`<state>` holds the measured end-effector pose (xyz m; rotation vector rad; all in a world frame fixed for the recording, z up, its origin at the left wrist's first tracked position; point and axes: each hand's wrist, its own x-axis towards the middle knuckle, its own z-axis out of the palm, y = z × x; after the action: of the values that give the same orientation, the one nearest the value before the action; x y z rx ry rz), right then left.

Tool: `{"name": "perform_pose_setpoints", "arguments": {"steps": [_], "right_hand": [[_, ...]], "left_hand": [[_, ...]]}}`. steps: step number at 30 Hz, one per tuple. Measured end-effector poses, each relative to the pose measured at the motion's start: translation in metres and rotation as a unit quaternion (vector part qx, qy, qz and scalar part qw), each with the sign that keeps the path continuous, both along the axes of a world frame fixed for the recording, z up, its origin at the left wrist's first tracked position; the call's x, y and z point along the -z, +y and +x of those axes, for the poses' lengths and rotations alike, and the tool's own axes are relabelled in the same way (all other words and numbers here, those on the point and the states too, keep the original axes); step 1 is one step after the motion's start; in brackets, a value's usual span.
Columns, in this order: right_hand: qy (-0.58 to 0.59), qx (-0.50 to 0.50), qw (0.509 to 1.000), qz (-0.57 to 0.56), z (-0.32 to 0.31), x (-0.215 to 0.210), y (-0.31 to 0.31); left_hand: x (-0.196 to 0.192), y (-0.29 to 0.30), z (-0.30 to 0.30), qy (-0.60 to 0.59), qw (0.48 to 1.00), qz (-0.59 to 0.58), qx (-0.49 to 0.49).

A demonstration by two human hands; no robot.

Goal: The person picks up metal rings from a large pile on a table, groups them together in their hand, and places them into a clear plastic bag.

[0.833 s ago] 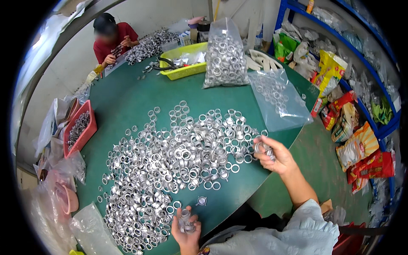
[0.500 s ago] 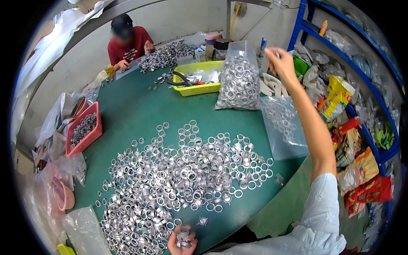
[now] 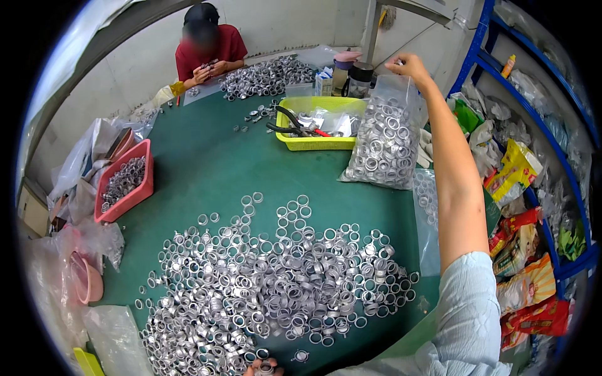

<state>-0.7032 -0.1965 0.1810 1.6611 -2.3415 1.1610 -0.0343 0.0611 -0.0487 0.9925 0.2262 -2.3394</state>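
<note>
My left hand [image 3: 256, 368], cut off by the lower edge, is closed around silvery metal rings [image 3: 266, 367] beside a large heap of loose rings [image 3: 276, 276] on the green table. Stretched far forward, my right hand [image 3: 407, 64] is above the mouth of a clear plastic bag [image 3: 384, 141] filled with such rings. Its fingers are pinched together on a small grey piece that looks like one metal ring; the fingers hide most of it. One ring with small tabs [image 3: 301, 356] lies apart near the table's front edge.
A yellow-green basket [image 3: 320, 144] holding pliers stands left of the bag. A pink basket of rings [image 3: 147, 182] is at the left. Across the table, a person in red [image 3: 210, 50] handles parts by another heap [image 3: 269, 75]. Blue shelving [image 3: 480, 59] stands at the right.
My right hand has moved to above the bag's mouth. My view has shifted, so the table things appear lower and further right. The person opposite has brought both hands together.
</note>
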Motion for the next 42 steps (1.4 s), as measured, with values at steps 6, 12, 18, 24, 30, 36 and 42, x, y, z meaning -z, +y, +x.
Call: {"name": "perform_pose_setpoints", "arguments": {"steps": [6, 12, 18, 24, 30, 36, 42], "right_hand": [[-0.167, 0.004, 0.953, 0.254, 0.022, -0.003, 0.018], [-0.158, -0.019, 0.922, 0.353, 0.015, -0.033, 0.035], [-0.046, 0.023, 0.966, 0.253, 0.001, -0.027, 0.034], [0.163, 0.031, 0.983, -0.074, 0.059, -0.017, 0.075], [0.201, -0.254, 0.946, -0.007, 0.311, 0.055, 0.156], [0.102, -0.333, 0.932, 0.105, 0.404, 0.141, 0.169], [0.168, -0.308, 0.931, 0.095, 0.444, 0.177, 0.188]], "left_hand": [[-0.012, -0.001, -0.007, -0.009, 1.0, -0.003, -0.01], [-0.018, -0.003, -0.014, -0.02, 0.999, -0.034, -0.017], [0.018, 0.006, -0.004, 0.108, 0.984, -0.129, -0.06], [0.005, -0.005, -0.02, 0.212, 0.967, -0.133, -0.054], [-0.002, -0.004, -0.018, 0.221, 0.96, -0.16, -0.07], [-0.018, 0.002, -0.02, 0.175, 0.964, -0.186, -0.074], [0.001, 0.017, -0.002, 0.272, 0.949, -0.121, -0.103]]}}
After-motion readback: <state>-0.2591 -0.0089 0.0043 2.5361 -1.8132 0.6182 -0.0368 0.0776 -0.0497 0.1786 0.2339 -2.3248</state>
